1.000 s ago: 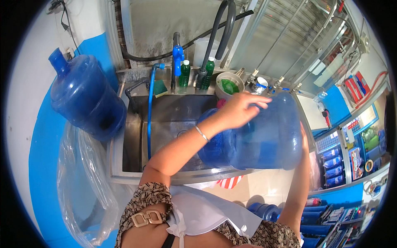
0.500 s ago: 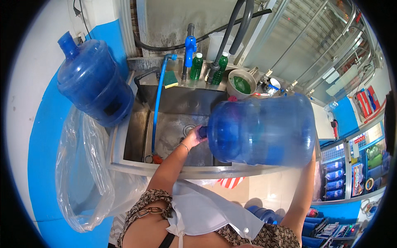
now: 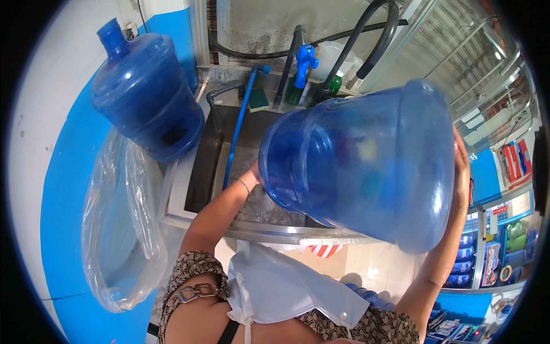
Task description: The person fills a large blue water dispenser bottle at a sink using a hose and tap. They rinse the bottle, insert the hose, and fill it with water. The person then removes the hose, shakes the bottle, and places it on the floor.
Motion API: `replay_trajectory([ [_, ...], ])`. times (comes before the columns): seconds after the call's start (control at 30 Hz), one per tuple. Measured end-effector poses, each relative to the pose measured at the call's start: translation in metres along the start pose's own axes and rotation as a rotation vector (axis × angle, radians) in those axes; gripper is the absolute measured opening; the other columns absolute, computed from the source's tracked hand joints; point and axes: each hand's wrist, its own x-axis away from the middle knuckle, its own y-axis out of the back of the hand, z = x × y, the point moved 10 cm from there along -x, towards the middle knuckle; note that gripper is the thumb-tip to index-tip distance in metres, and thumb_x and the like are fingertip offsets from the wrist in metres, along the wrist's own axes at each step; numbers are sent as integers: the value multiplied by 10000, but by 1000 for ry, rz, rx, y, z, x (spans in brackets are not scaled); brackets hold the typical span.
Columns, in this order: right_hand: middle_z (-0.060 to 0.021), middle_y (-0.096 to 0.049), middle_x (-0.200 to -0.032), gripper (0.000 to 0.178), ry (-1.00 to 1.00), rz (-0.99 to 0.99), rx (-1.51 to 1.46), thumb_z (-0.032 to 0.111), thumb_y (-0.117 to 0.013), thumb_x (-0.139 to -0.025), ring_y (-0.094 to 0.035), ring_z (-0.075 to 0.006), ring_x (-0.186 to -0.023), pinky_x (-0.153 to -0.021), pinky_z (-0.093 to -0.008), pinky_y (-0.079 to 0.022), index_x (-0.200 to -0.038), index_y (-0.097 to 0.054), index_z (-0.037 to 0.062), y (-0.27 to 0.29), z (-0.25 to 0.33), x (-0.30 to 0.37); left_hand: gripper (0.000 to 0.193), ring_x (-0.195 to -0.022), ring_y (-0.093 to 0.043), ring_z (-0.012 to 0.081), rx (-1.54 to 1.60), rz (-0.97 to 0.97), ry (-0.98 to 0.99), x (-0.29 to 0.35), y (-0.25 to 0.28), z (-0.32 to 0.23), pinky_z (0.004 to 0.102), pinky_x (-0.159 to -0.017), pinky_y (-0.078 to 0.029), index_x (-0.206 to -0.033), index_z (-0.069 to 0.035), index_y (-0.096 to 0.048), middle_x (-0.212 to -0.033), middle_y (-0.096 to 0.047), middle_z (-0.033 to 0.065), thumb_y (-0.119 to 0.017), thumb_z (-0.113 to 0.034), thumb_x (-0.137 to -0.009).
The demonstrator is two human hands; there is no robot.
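Observation:
A large see-through blue water jug (image 3: 366, 166) is held tilted over the right side of the steel sink (image 3: 275, 230), its base raised toward me and to the right. My left hand (image 3: 254, 173) is at the jug's neck end; its fingers are hidden behind the jug. My right hand (image 3: 460, 156) wraps round the far right edge of the base and supports it. Blue plastic pipe (image 3: 237, 132) runs down into the basin, beside my left hand. Another blue jug (image 3: 152, 94) stands on the sink's left ledge, neck up.
Behind the basin are a green sponge (image 3: 258, 100), a blue-handled tap (image 3: 306, 60), green bottles (image 3: 295, 92) and a curved black hose (image 3: 382, 51). A clear plastic bag (image 3: 120, 229) hangs at the left. Shelves with blue packs (image 3: 463, 252) stand at the right.
The held jug has swung closer, its base raised and its neck end turned down out of sight. My right hand has come into view on the base. The head view has shifted.

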Motion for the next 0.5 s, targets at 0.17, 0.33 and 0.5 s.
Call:
replay_trajectory([
  [0.17,-93,-577,-1365,554,-45,309,197,332,-637,-954,-530,-181,-1235,-1071,-292,-368,-1416,-525,49,-60,-17,-8,524,-1037,-621,259,80,-162,58,41,42,42,447,-898,-524,-1250,-92,-551,-1154,-638,104,-552,-519,-947],
  [0.33,-95,-613,-1300,543,88,364,25,302,-658,-946,-566,-166,-1156,-1037,-283,-400,-1413,-533,55,-87,20,-21,529,-1037,-621,257,83,-186,12,48,64,41,445,-897,-524,-1250,-87,-551,-1151,-639,105,-558,-519,-944],
  [0.5,-89,-636,-1263,534,-33,462,279,339,-654,-953,-584,-160,-1117,-1017,-278,-415,-1392,-557,53,-105,14,-32,535,-1038,-621,256,138,-204,46,37,48,74,443,-897,-525,-1251,-83,-550,-1149,-639,106,-565,-518,-941],
])
